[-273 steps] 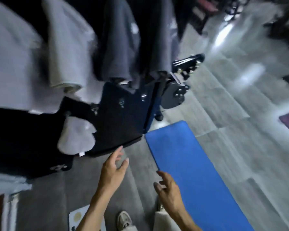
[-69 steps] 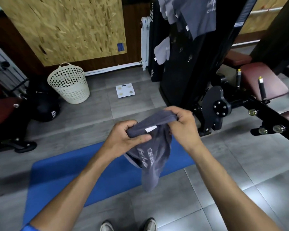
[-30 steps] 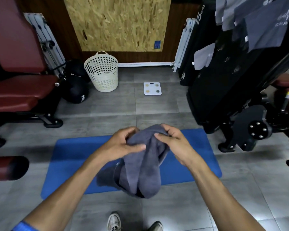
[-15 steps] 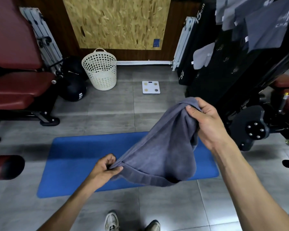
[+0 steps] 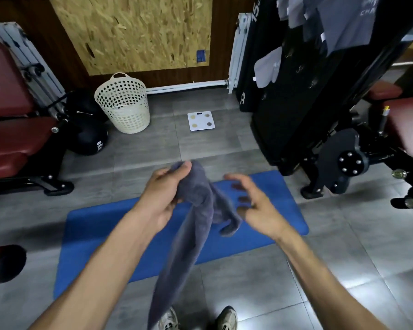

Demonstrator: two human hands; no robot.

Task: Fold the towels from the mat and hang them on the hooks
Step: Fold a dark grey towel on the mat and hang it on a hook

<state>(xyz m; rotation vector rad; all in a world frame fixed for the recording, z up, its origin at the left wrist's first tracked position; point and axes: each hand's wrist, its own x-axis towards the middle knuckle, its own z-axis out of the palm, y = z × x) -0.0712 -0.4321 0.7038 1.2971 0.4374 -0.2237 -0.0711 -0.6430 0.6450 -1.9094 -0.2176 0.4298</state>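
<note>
Head view: left hand clamped on the top of a limp dark grey terry towel, hung long above the blue foam mat near its far edge, likely to find corners; right hand spread, empty, just beside. Legible: "75" on black upright pad.

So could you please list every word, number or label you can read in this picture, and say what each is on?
"75c", cut off: black upright pad by the wall.
"CHA", cut off: hanging grey towel at top right.
White marks low on that pad: unreadable.
White marks on the black ball: too blurred.
Blue sticker on the chipboard: too small.
</note>
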